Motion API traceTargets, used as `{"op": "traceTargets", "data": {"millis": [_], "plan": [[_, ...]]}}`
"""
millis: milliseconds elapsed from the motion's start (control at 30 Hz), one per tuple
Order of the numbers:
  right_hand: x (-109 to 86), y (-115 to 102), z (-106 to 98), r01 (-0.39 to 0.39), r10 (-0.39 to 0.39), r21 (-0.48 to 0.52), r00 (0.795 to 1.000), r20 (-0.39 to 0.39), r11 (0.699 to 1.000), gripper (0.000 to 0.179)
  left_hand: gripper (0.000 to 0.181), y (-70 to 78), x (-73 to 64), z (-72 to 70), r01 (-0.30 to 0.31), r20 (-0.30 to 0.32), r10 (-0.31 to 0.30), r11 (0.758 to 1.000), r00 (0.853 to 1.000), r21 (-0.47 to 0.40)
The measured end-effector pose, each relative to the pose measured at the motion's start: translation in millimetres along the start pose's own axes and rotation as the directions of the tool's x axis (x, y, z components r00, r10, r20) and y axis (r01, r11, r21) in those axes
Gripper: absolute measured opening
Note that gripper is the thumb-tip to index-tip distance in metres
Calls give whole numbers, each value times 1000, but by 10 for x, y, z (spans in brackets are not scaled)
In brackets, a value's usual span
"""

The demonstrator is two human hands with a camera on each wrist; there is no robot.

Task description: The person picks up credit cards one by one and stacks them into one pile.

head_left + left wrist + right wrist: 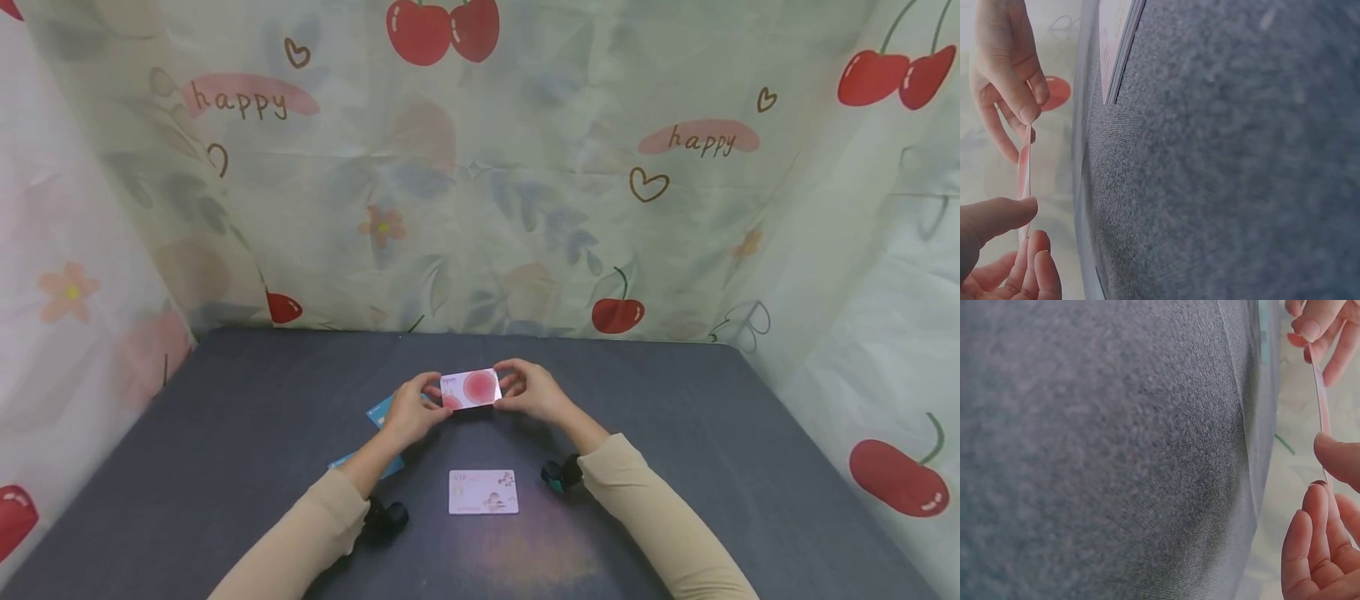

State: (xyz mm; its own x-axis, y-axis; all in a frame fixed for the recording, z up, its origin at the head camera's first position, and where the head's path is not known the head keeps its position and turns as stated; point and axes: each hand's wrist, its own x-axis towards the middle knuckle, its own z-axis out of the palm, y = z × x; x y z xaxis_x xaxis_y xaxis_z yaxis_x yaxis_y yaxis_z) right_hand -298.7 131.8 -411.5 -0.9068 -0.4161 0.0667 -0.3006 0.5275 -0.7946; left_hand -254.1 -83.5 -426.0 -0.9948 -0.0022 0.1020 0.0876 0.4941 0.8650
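A white card with pink circles (470,389) is held up over the table between both hands. My left hand (411,414) pinches its left end, thumb on the near side and fingers behind. The right end is pinched by my right hand (534,392) in the same way. Seen edge-on in the left wrist view, the pink card (1024,172) looks thin and spans the gap between the hands. Nearer to me, a pale pink card marked VIP (483,492) lies flat; in the left wrist view it tops a stack (1117,47) with several layered edges.
Two blue cards lie beside my left arm: one (380,411) behind the left hand, one (392,464) partly under the forearm. A dark grey cloth covers the table (262,417). Printed curtains (480,250) hang along its back and sides.
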Motion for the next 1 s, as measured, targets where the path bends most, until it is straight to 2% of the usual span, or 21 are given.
{"op": "traceTargets", "data": {"millis": [533, 833, 1000], "plan": [[-107, -49, 26, 46, -46, -8, 999, -19, 999, 53, 54, 5, -96, -66, -39, 20, 39, 999, 999, 19], [-124, -64, 39, 60, -60, 0, 998, -20, 998, 52, 55, 12, -124, -88, -32, 20, 31, 999, 999, 27], [-149, -69, 42, 69, -69, -4, 997, -27, 998, 52, 55, 12, -133, -91, -49, 16, 48, 999, 999, 15]]}}
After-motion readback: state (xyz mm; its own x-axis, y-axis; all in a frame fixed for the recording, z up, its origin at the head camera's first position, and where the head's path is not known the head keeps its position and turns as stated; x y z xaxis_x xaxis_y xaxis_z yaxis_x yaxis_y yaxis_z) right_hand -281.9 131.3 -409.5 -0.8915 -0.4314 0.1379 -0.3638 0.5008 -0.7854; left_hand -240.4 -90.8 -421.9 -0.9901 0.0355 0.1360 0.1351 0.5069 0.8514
